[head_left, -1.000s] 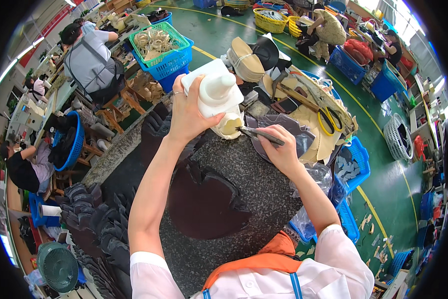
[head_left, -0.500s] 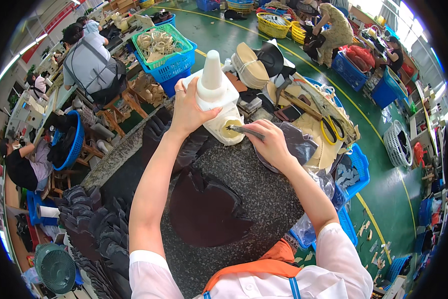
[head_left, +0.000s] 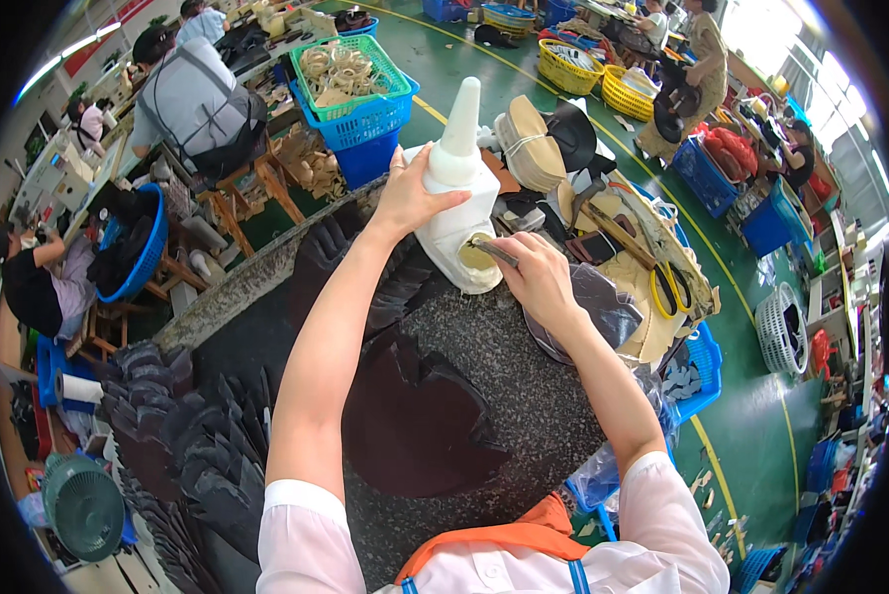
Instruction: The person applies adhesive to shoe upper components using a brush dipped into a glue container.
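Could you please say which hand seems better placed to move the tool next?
Probably the right hand: it holds the tool at the opening of the white bottle, while the left hand grips the bottle.

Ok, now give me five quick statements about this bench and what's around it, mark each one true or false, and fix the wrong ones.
1. The left hand grips a white plastic bottle with a tall cone-shaped top. True.
2. Black-and-yellow-handled scissors lie to the right of the right hand. True.
3. The right hand is empty. False: it holds a slim dark tool, its tip at the round opening of the white container.
4. The green plastic basket sits underneath a blue one. False: it sits on top of the blue plastic basket.
5. A flat dark maroon piece lies on the speckled grey surface. True.
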`<state>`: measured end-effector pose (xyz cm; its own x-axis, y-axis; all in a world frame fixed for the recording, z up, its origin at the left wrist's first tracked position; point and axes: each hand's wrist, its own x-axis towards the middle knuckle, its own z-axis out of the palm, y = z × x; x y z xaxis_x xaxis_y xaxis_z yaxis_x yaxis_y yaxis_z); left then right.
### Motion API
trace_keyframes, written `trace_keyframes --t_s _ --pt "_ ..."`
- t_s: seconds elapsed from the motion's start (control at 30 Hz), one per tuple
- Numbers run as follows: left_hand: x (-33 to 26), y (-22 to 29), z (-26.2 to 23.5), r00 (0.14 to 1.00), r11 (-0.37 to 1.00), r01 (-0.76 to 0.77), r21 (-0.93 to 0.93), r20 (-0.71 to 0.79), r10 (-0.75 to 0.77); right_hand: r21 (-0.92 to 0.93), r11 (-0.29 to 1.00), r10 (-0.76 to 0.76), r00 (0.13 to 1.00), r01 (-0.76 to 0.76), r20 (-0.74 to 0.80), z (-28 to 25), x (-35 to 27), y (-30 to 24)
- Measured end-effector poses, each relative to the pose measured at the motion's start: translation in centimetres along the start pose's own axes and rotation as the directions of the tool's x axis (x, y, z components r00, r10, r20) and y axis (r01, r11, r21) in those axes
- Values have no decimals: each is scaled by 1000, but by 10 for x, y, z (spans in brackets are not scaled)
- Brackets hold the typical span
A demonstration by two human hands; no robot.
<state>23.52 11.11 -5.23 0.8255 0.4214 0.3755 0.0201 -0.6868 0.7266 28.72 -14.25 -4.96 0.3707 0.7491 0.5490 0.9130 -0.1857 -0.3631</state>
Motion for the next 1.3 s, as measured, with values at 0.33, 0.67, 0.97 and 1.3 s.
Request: trace_keyframes --t_s 0.33,0.67,0.97,1.3 --pt "-14 0 -11 997 996 68 53 -51 -66 49 992 117 993 -119 34 -6 4 -7" --pt "-12 14 -14 996 995 -46 87 74 40 108 978 169 980 -180 105 -2 -3 8" --pt "-51 46 -31 979 954 -144 263 -100 175 818 508 499 866 -269 -25 -23 54 82" --pt "-87 33 -39 984 965 -7 264 -172 54 74 844 -516 768 531 378 98 154 106"
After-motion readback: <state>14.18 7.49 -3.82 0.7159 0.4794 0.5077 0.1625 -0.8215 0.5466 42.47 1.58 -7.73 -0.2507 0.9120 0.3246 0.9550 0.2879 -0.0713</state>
